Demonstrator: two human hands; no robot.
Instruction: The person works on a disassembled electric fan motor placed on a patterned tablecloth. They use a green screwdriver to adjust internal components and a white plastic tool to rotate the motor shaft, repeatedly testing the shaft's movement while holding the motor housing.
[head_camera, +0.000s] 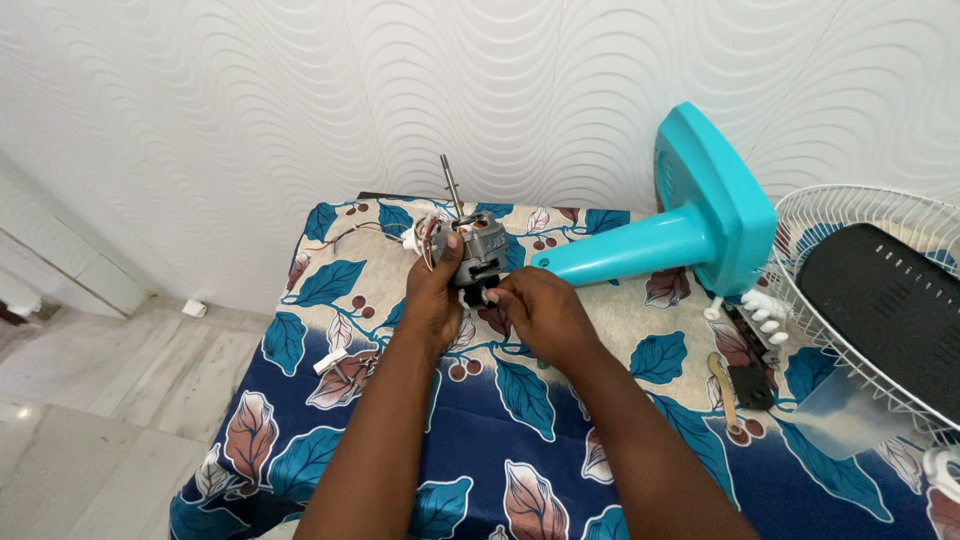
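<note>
The left hand (432, 300) grips a small grey fan motor (474, 252) above the far middle of the counter (560, 440), thumb pressed on the motor's face. The right hand (535, 310) is closed in a pinch at the motor's dark lower end. The motor's long axis stands near upright, its steel shaft (451, 186) pointing up and tilted slightly left toward the wall (300, 110). Coloured wires (425, 238) trail off its left side. The counter's far edge meets the wall just behind the motor. Open cloth lies left and toward the person; a turquoise fan stand (690, 225), lying on its side, and a white grille (860, 290) crowd the right.
</note>
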